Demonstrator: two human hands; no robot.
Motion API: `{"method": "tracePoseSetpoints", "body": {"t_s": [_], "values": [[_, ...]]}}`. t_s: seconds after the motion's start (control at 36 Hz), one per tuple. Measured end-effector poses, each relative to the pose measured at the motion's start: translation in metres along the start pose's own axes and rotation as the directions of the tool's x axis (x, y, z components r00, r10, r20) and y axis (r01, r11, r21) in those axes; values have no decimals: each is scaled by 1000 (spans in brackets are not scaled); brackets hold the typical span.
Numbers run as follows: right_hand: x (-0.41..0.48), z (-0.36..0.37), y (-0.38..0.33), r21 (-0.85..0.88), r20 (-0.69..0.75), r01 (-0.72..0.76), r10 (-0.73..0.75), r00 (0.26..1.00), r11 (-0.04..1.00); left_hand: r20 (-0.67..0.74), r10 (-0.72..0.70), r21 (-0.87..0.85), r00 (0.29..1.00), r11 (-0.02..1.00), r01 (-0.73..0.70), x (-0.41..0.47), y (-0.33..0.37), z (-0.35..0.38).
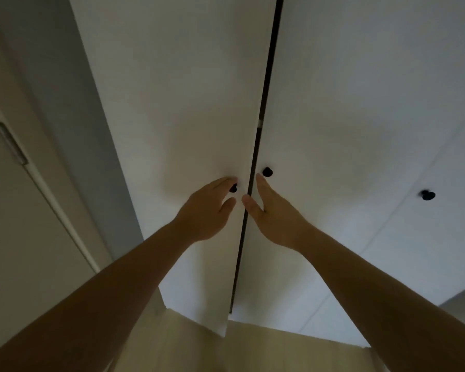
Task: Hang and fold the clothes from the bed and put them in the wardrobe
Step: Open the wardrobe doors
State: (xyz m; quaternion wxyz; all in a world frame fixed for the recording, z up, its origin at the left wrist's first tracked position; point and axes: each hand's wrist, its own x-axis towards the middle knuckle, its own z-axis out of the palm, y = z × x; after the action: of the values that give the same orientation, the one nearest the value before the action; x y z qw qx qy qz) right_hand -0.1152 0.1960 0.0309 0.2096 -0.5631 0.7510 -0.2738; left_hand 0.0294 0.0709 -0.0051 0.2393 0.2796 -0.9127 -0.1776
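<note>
Up close, the white wardrobe (172,103) fills the view. The left hand (207,208), fingers relaxed and gripping nothing, flanks the left door knob (233,188). The right hand (274,210), fingers straight, lies just below the right door knob (267,172).

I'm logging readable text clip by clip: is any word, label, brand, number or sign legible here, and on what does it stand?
None: no text can be read in this view.
The left white wardrobe door, the right white wardrobe door and the round black knobs are all plain and unmarked.
</note>
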Motion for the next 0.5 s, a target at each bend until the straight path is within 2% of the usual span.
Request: {"method": "tracePoseSetpoints", "body": {"t_s": [0.08,0.17,0.31,0.42,0.5], "values": [[2,3,-13,188,18,-65,63,998,980,-32,-19,-9,999,1000,18,-18,3,-3],[8,3,-21,259,-1,-88,92,996,962,-42,-33,-32,999,999,32,-25,6,-6],[1,10,-34,162,-71,-26,38,997,986,-75,-96,-75,993,993,90,-44,11,-11],[-7,21,-33,76,-56,25,-21,998,997,-132,-167,-106,977,982,154,-59,15,-15],[-13,27,-37,75,-43,64,-61,997,995,-195,-212,-126,958,974,190,-74,16,-17]]}}
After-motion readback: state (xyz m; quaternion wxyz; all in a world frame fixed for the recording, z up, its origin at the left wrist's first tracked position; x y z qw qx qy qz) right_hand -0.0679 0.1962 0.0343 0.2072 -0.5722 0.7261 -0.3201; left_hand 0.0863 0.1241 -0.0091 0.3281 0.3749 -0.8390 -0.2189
